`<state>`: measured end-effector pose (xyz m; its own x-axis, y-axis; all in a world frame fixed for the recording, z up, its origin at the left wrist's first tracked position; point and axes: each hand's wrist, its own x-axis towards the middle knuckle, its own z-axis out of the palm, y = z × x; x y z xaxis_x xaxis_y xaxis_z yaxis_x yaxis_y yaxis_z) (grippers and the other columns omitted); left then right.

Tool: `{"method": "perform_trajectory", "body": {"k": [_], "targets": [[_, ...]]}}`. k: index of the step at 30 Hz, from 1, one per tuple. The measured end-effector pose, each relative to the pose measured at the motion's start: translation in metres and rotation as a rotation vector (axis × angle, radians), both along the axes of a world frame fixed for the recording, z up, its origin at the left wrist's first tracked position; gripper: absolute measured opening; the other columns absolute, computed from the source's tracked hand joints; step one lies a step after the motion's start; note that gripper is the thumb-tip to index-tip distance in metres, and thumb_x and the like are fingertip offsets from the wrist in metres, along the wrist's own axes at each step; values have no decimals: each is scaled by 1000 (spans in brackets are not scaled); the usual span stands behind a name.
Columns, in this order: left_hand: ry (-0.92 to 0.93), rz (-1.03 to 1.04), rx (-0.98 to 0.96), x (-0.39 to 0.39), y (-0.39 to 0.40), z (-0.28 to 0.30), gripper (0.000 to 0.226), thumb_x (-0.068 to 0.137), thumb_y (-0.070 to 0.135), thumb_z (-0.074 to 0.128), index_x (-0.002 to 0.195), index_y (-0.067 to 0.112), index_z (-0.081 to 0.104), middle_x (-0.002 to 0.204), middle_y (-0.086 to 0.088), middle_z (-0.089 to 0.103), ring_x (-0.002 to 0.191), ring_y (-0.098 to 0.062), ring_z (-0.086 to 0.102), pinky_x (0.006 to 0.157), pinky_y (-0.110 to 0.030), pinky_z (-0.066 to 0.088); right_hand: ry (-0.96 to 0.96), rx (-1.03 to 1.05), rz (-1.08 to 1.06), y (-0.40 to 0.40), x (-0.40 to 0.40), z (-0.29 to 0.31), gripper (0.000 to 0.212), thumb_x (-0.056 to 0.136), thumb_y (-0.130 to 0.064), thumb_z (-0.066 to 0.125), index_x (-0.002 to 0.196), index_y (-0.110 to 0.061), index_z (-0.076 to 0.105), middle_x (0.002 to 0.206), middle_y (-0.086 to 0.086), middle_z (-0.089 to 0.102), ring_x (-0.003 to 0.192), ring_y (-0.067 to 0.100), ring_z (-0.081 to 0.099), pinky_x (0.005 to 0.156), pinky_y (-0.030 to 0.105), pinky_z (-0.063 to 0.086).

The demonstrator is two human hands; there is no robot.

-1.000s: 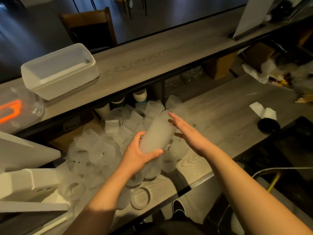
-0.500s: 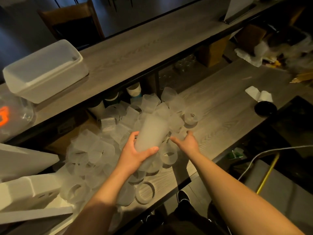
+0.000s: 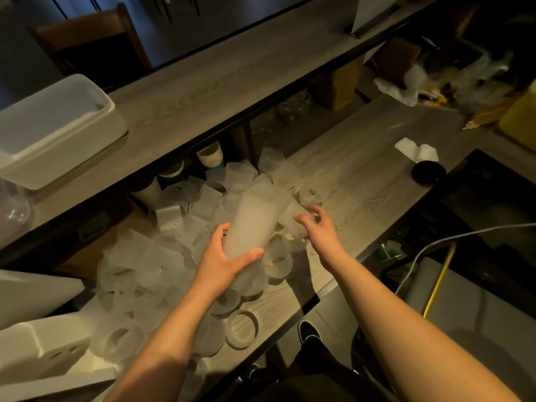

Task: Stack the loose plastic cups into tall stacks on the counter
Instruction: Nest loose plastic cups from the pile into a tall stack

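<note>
Since a second ago the right hand (image 3: 317, 232) has left the top of the stack of cups (image 3: 251, 224) and dropped beside it, where its curled fingers now grip a single frosted cup (image 3: 291, 220).

Head view: the left hand (image 3: 224, 258) grips the lower part of the stack, thumb across the front, holding it tilted above the pile of loose cups (image 3: 139, 271) spread over the wooden desk (image 3: 362, 181). Right of the pile lie a folded white napkin (image 3: 417, 149) and a black lid (image 3: 428, 172). On the upper shelf (image 3: 203, 82) sits a white tub (image 3: 55, 129).
</note>
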<state>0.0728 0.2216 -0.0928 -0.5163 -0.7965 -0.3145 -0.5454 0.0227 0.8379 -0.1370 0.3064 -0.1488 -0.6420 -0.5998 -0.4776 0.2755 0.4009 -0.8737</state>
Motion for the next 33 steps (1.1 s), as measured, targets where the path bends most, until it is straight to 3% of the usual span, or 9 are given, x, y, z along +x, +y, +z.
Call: {"method": "perform_trajectory", "body": {"k": [2,4,8,12,17,21,26,31,33], "targets": [[-15,-27,-21,-1,-1,0,87,49,72,74,123,41,41,116,19,50,102,-4,55,77,-31,54,-62,-126,-21,-3,-3,20,59,89,-31,69,143,-20,46,113,-7,58,106,10,60,85,28,53],[-31,-57,-41,-1,-2,0,85,51,70,77,124,43,42,117,19,50,102,-4,55,78,-32,54,-101,-236,-20,-6,-6,38,71,79,-40,72,142,-19,49,123,1,62,116,19,61,95,38,53],[-39,-96,-89,-2,-4,3,80,59,57,86,125,42,43,118,17,52,103,-6,55,79,-31,53,-72,-404,63,-14,-10,74,63,81,-38,70,137,-14,55,124,5,65,107,15,65,84,27,54],[-37,-102,-131,-4,-5,9,76,63,54,86,123,44,41,119,15,51,104,-8,55,83,-36,54,198,-249,301,-19,-12,90,72,69,-59,65,135,-32,56,134,-3,55,125,17,53,102,35,45],[-60,-119,-156,-4,-6,13,76,62,56,85,123,46,39,118,16,51,103,-7,54,83,-36,54,325,-189,425,-21,-6,96,64,75,-44,62,137,-32,56,124,-6,52,121,12,51,103,32,42],[-30,-77,-126,-3,-7,12,81,56,64,83,122,45,41,118,17,52,103,-6,55,82,-35,54,309,-174,525,-25,5,92,64,81,-56,56,140,-32,54,133,-5,51,126,6,46,107,29,36],[-3,-26,-58,-1,-7,10,89,49,69,79,125,41,42,117,17,53,101,-6,58,81,-36,57,142,-209,589,-28,12,80,71,89,-77,29,145,-37,48,147,-13,45,136,5,38,113,32,28],[106,99,61,0,-8,12,89,47,71,74,123,36,45,116,11,57,102,-11,60,80,-35,57,143,-123,242,-32,-3,35,48,102,-48,43,142,-23,51,133,-1,57,122,17,55,106,39,46],[162,154,115,1,-10,12,83,46,68,76,119,37,48,116,8,60,104,-12,62,85,-38,57,220,-15,237,-26,-13,9,46,100,-35,55,142,-18,51,133,5,57,120,18,55,98,33,47]]}}
